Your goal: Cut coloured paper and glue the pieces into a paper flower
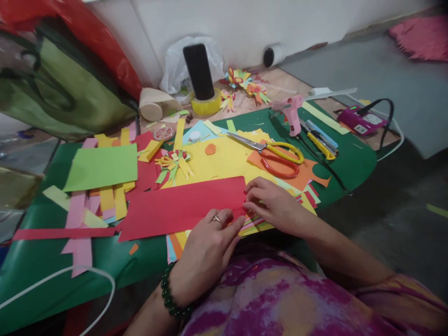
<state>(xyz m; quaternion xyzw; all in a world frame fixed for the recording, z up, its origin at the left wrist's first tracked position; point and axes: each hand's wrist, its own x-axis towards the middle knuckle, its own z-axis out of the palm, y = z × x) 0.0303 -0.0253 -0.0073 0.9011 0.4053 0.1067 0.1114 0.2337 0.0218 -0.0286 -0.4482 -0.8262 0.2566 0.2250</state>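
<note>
A long red paper sheet [185,205] lies across the coloured paper pile at the near edge of the table. My left hand [215,238], with a ring and a green bead bracelet, is on its lower right part, fingers bent and holding the sheet. At the sheet's right edge my right hand [262,200] pinches the paper between thumb and fingers. The fingertips of both hands nearly meet there and partly hide that corner. Orange-and-yellow-handled scissors [269,151] lie open behind my right hand. A fringed paper flower [174,163] sits just beyond the red sheet.
Green paper [103,165] and strips lie to the left. At the back, a phone [199,70] leans upright on a yellow tape roll [206,103]. A pink glue gun [291,112], a yellow cutter [320,143] and a purple power box [362,120] are on the right.
</note>
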